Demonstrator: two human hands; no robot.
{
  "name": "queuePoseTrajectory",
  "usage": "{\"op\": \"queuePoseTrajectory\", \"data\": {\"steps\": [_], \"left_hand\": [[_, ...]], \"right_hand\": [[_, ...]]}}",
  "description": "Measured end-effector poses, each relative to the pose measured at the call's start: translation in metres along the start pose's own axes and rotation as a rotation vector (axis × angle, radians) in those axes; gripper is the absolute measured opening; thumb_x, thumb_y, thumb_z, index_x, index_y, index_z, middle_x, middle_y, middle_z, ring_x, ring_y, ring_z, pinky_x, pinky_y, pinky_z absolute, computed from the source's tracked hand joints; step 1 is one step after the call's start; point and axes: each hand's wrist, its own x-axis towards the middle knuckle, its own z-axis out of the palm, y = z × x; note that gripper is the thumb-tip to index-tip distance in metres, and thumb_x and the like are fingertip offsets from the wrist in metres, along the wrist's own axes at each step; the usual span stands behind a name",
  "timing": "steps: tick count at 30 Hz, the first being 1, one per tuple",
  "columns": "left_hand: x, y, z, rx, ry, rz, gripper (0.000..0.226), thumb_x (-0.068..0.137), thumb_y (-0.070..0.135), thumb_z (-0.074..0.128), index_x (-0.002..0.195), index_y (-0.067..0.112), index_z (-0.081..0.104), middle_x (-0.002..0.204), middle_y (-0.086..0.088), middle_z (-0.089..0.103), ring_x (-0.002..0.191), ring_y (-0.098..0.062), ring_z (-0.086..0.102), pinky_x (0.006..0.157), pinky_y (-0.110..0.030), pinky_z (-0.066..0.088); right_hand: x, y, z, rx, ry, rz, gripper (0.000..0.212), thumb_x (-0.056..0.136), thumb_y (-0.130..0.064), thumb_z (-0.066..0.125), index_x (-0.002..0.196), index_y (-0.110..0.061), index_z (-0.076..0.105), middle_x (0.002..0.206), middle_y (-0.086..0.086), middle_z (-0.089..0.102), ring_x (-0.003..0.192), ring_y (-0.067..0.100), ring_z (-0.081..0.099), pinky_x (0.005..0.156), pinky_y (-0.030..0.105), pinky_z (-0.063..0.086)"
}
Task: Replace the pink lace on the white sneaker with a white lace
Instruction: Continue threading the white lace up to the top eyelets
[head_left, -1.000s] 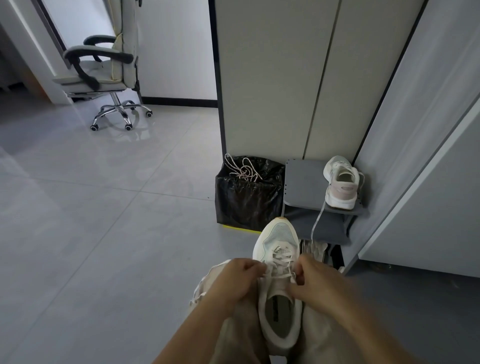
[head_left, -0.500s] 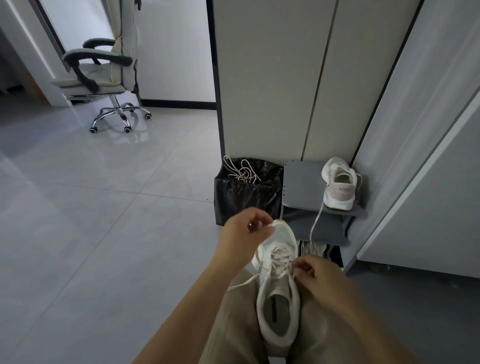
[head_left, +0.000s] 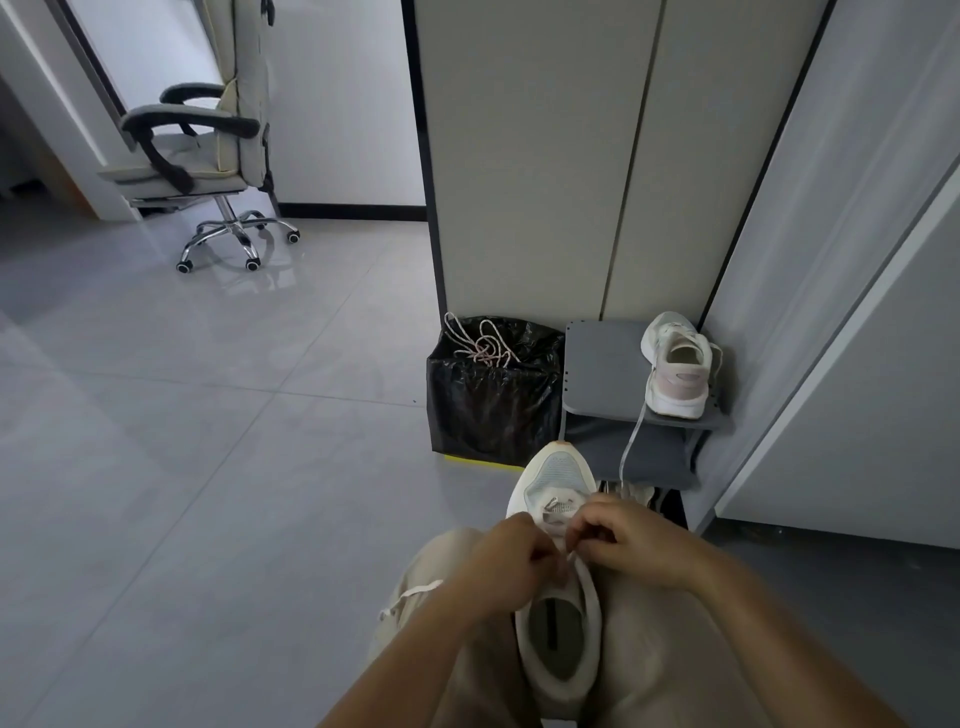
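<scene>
A white sneaker (head_left: 558, 478) lies between my knees, toe pointing away, with a white lace (head_left: 558, 505) crossing its upper eyelets. My left hand (head_left: 511, 558) and my right hand (head_left: 631, 540) meet over the tongue, each pinching the white lace; the lace ends between the fingers are mostly hidden. A loose lace strand (head_left: 410, 595) trails over my left thigh. A pink-and-white lace (head_left: 483, 345) lies in a tangle on top of the black bin bag (head_left: 488, 410).
A second white sneaker with a pink heel (head_left: 678, 366) stands on a grey shoe rack (head_left: 602, 353), a lace hanging down from it. Grey cabinet panels rise behind and to the right. An office chair (head_left: 208, 156) stands far left on the tiled floor.
My left hand, which had lifted up and forward pulling the lace, has come back down to the tongue beside my right hand. The sneaker has stayed on my lap.
</scene>
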Motion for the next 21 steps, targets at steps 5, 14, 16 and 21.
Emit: {"op": "queuePoseTrajectory", "data": {"steps": [5, 14, 16, 21], "left_hand": [[0.007, -0.002, -0.005, -0.093, -0.007, -0.052, 0.026, 0.095, 0.018, 0.045, 0.100, 0.002, 0.065, 0.104, -0.015, 0.063, 0.082, -0.021, 0.051, 0.067, -0.021, 0.034], [-0.001, 0.021, -0.065, -0.644, 0.147, 0.251, 0.020, 0.092, -0.004, 0.042, 0.094, 0.011, 0.054, 0.062, 0.002, 0.051, 0.046, 0.001, 0.040, 0.047, -0.010, 0.033], [0.000, 0.027, -0.073, -0.597, 0.102, 0.286, 0.019, 0.091, -0.002, 0.046, 0.091, 0.015, 0.055, 0.061, 0.001, 0.053, 0.050, -0.003, 0.045, 0.051, -0.012, 0.038], [-0.006, 0.000, -0.075, -0.754, 0.337, 0.115, 0.014, 0.089, -0.004, 0.051, 0.088, 0.009, 0.057, 0.057, 0.000, 0.050, 0.042, 0.002, 0.042, 0.043, -0.006, 0.032]], "right_hand": [[0.010, -0.018, -0.005, -0.144, -0.087, 0.099, 0.019, 0.089, -0.019, 0.049, 0.103, -0.015, 0.061, 0.098, -0.007, 0.045, 0.094, 0.011, 0.049, 0.084, 0.026, 0.041], [0.007, -0.038, -0.010, 0.619, 0.299, -0.144, 0.038, 0.084, -0.003, 0.063, 0.111, -0.028, 0.052, 0.094, -0.010, 0.056, 0.073, 0.002, 0.055, 0.069, 0.019, 0.049], [0.009, -0.043, -0.011, 0.636, 0.330, -0.162, 0.022, 0.086, -0.004, 0.062, 0.097, -0.023, 0.062, 0.081, -0.006, 0.067, 0.074, 0.009, 0.062, 0.072, 0.023, 0.051], [-0.010, -0.017, -0.037, 0.349, 0.368, -0.037, 0.010, 0.085, -0.022, 0.063, 0.084, -0.031, 0.069, 0.073, -0.009, 0.071, 0.072, 0.007, 0.064, 0.070, 0.017, 0.047]]}}
